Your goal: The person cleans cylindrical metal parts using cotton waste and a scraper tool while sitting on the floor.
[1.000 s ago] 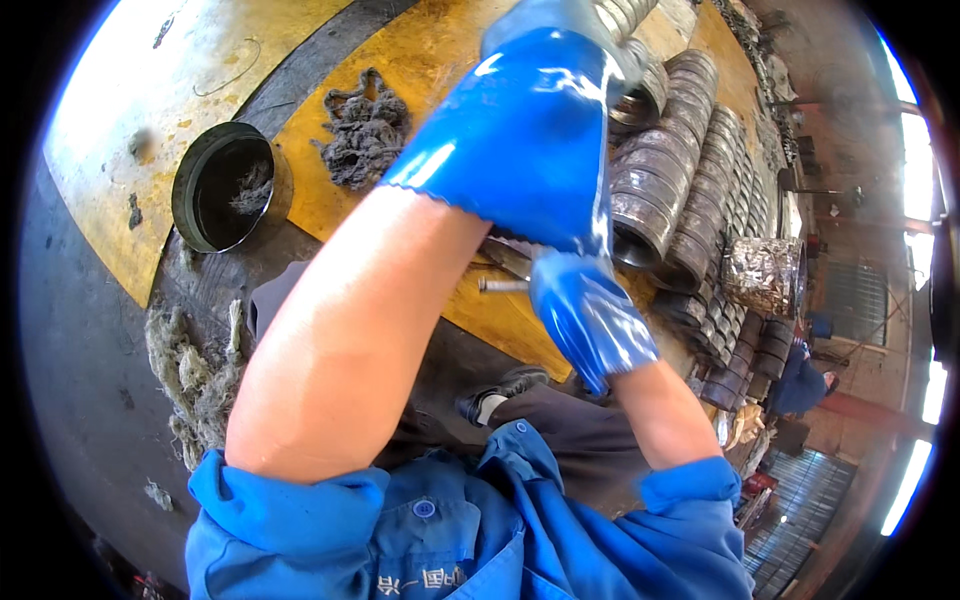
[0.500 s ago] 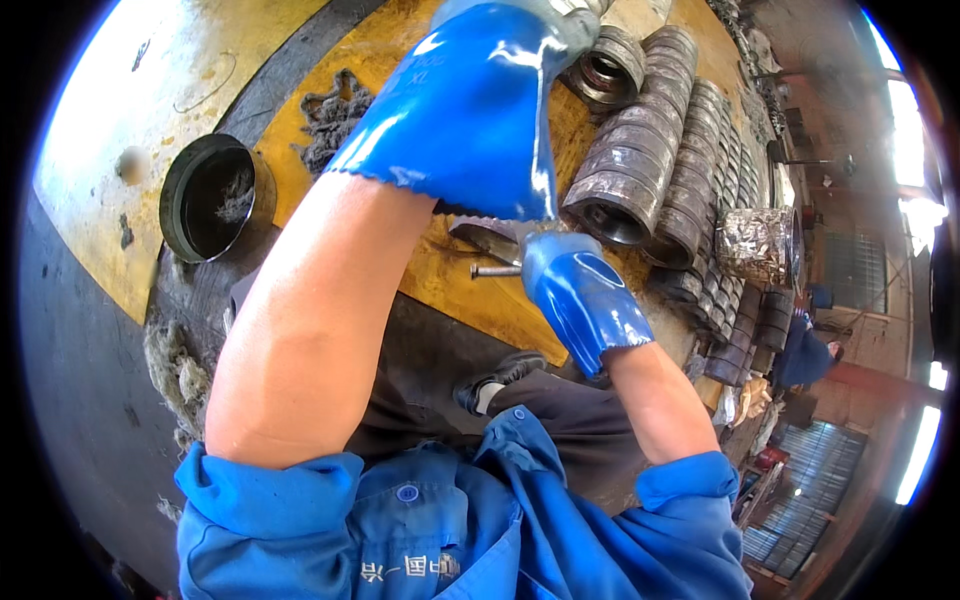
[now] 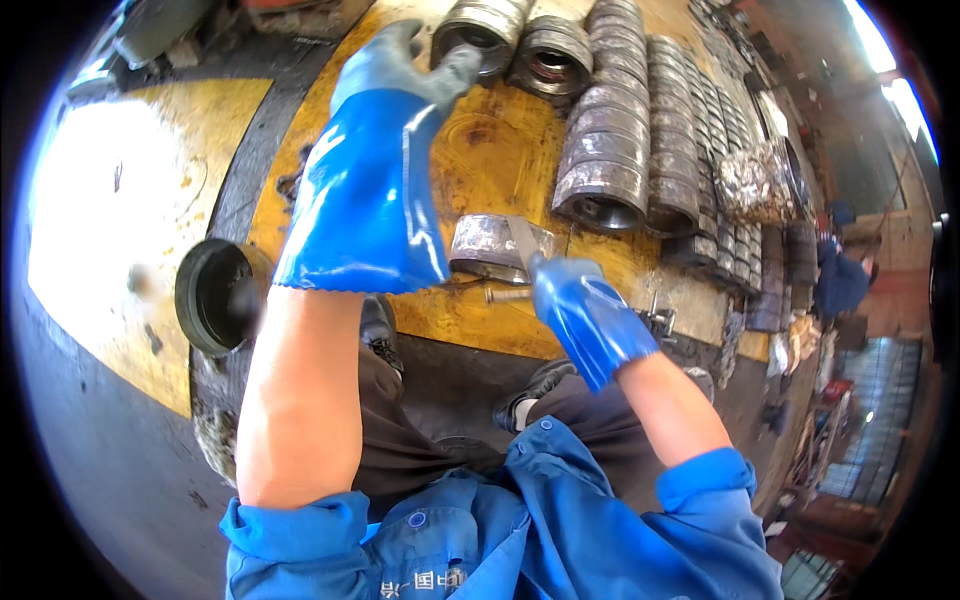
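My left hand (image 3: 400, 75), in a blue glove with grey fingers, is open, thumb and fingers apart. It is beside a dark metal ring (image 3: 482, 38) at the far side of the yellow worktop; whether they touch I cannot tell. My right hand (image 3: 585, 300), gloved alike, is closed round a tool with a flat metal blade (image 3: 524, 238). A bolt-like metal rod (image 3: 508, 295) juts leftward from that fist; its join to the blade is hidden. Just beyond the blade a short, scuffed metal ring (image 3: 485, 248) rests on the worktop.
Another ring (image 3: 552, 58) stands right of the far one. Long rows of stacked metal rings (image 3: 603, 160) cover the right side. A round dark pan (image 3: 215, 300) is at left, the yellow worktop (image 3: 490, 150) in the middle. A person in dark clothing (image 3: 845, 275) is far right.
The view has shifted. My left hand has drawn leftward from the stacks, uncovering a ring at the far side. My right hand keeps hold of the tool, and the short ring shows more fully.
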The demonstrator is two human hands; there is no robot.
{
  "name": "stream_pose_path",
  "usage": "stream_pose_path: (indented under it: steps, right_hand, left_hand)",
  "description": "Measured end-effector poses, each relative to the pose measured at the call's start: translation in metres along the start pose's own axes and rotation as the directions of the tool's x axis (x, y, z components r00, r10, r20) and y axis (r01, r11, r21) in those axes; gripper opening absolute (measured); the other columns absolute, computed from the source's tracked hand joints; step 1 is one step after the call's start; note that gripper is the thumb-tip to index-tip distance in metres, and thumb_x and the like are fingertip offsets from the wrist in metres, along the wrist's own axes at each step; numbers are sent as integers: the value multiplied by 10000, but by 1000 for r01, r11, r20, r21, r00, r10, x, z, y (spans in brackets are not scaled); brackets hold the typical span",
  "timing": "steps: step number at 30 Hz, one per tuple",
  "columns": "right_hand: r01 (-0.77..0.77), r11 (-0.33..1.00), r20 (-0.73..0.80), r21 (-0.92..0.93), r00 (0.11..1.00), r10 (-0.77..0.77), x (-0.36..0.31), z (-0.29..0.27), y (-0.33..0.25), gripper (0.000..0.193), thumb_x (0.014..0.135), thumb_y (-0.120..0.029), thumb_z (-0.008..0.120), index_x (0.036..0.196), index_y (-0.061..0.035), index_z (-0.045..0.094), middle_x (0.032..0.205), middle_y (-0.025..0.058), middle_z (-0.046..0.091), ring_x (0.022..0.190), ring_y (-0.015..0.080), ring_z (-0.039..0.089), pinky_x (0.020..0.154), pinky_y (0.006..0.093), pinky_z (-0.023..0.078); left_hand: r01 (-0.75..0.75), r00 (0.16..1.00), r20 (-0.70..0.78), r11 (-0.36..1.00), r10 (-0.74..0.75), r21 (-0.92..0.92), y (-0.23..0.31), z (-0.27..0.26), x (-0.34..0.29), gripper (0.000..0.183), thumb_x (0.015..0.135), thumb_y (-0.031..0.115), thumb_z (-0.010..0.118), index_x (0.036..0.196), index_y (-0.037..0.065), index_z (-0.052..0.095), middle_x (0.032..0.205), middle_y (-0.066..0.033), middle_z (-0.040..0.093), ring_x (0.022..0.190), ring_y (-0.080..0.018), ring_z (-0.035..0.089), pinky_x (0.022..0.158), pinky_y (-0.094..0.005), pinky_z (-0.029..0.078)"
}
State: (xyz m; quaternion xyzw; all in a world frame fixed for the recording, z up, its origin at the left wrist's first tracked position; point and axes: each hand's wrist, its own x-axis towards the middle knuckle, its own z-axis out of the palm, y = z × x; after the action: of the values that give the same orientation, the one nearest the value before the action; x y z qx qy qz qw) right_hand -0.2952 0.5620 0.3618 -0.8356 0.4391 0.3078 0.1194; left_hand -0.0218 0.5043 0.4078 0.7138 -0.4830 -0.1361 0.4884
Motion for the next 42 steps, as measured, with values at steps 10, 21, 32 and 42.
stream_pose_path:
  steps: [10, 21, 32, 42]
  right_hand:
    - [61, 969, -235, 240, 972, -3, -34, 10, 16, 213, 927, -157, 562, 1049, -24, 674, 814, 166, 729, 770, 327, 731, 641, 458, 577]
    - [-58, 949, -16, 308, 998, 66, -51, 11, 17, 276, 890, -124, 584, 1130, 3, 638, 862, 182, 728, 780, 350, 721, 643, 425, 574]
    - [14, 949, -109, 314, 994, 21, -56, 40, 47, 280, 897, -169, 602, 1149, -72, 678, 853, 154, 724, 769, 343, 716, 651, 418, 568]
    - [74, -319, -37, 945, 992, 120, -47, 125, 71, 302, 919, -202, 610, 1123, 6, 689, 941, 200, 737, 818, 316, 736, 696, 420, 581]
  left_hand:
    - [17, 979, 204, 992, 9, -126, 9, 15, -19, 751, 869, 310, 794, 1443, -40, 460, 1350, -285, 571, 1214, -311, 600, 998, -380, 505]
    - [-9, 959, 278, 991, 47, -136, 4, 28, -31, 765, 837, 354, 790, 1429, -25, 488, 1311, -251, 624, 1211, -321, 625, 1015, -406, 510]
    - [0, 960, 272, 970, 68, -244, 1, 41, -35, 645, 904, 134, 750, 1431, -77, 444, 1274, -192, 603, 1094, -219, 618, 954, -317, 506]
    - [-30, 923, 359, 954, 141, -300, -11, 69, -49, 654, 869, 118, 748, 1430, -58, 462, 1291, -237, 588, 1088, -258, 612, 908, -326, 520]
